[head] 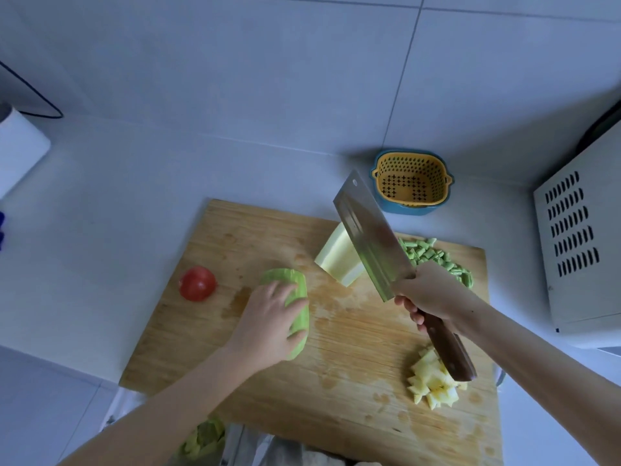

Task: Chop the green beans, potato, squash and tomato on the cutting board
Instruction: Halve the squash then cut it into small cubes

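Since the right hand (433, 297) grips the cleaver (369, 237) raised over the cutting board (336, 364), the left hand (268, 317) clutching the squash half (300, 316) could easily get nicked if it slips.

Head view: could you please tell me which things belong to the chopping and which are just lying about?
Job: cutting board, cleaver, green squash half, pale squash half, tomato, chopped green beans, diced potato.
Lying about: yellow colander, white appliance, white roll.
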### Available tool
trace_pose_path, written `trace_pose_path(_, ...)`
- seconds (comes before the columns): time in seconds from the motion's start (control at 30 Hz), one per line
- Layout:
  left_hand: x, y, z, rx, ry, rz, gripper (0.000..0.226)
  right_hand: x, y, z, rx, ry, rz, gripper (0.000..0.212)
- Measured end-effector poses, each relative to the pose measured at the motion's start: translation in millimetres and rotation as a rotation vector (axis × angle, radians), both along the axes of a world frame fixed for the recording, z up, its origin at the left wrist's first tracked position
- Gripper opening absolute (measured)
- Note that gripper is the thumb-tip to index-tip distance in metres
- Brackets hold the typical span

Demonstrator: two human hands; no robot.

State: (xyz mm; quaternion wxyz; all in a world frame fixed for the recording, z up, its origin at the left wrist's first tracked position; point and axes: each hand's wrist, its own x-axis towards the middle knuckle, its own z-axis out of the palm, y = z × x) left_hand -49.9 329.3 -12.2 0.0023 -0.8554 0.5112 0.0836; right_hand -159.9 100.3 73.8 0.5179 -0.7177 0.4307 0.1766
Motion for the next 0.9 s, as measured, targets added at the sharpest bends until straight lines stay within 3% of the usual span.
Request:
trace_pose_path(0.13,17.5,-71.8,8.9,-0.15,0.061,0.221,0.076,-2.7,-14.5,3.1,-0.057,-0.04,-0.073,0.014)
trace_pose_path(0.23,22.1,-129.8,1.0,-0.069,0.105,0.273,0.105,-2.5,-24.2,4.9,-0.077,-0.092,-0.152,0.013)
trace_pose_path(0.3,23.6,-161.2,-7.7,0.004,0.207,0.297,0.113,-1.9,-29.0,5.2,-0.082,-0.118,-0.191,0.012)
trace_pose_path(0.57,49.5,-188.0,-14.6,0.042,0.389,0.392,0.103,1.4,-35.2,-1.3,-0.115,-0.094,-0.167,0.015)
trace_pose_path(0.73,116.9,-141.3,5.4,-0.047,0.3,0.523,0.104,16.9,-28.7,-6.6,-0.097,-0.069,-0.119,0.018)
trace_pose_path(0.9,181.9,-70.0,7.3,0.114,0.16,0.546,0.101,37.1,-11.1,-11.2,-0.067,-0.085,-0.054,0.019)
